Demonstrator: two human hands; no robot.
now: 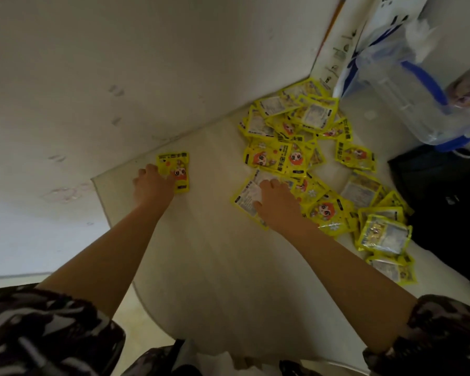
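Packet [244, 198] half hidden under right hand [278, 204].

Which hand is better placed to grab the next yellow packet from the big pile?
Right. The right hand lies on a packet at the edge of the pile, while the left hand touches the lone packet apart from it.

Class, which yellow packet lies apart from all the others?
The lone packet touched by the left hand, near the wall; the rest crowd the pile on the right.
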